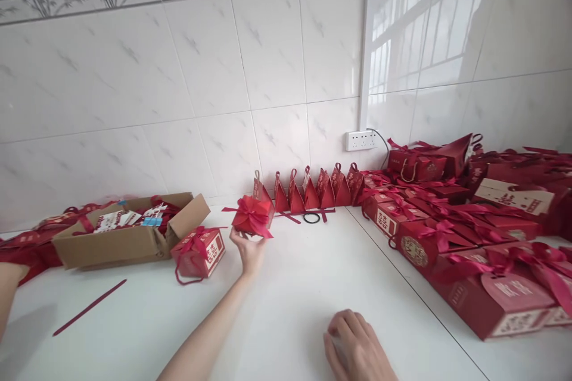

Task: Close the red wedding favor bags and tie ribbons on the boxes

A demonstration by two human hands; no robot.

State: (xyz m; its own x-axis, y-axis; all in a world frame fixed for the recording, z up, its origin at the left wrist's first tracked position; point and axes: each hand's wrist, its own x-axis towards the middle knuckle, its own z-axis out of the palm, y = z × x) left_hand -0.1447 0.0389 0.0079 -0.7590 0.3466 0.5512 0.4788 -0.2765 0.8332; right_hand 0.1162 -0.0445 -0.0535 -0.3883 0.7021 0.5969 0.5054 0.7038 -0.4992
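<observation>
My left hand [250,250] is closed around the underside of a small red gift box [253,216] with a ribbon bow on top, raised a little over the white table [286,297]. To its left stands another red gift box [199,253] with a white printed label and a dark red cord handle. My right hand [355,345] rests near the front of the table, its fingers curled in together and nothing visible in them. Behind the held box, several red triangular boxes [309,193] with loop handles line the wall.
A cardboard box [116,250] of printed packets stands at left. Several ribboned red boxes [487,286] crowd the right side. A dark ring [311,218] and a red ribbon strip [89,308] lie on the table. Another person's arm [9,289] enters at far left. A power strip [361,140] is on the wall.
</observation>
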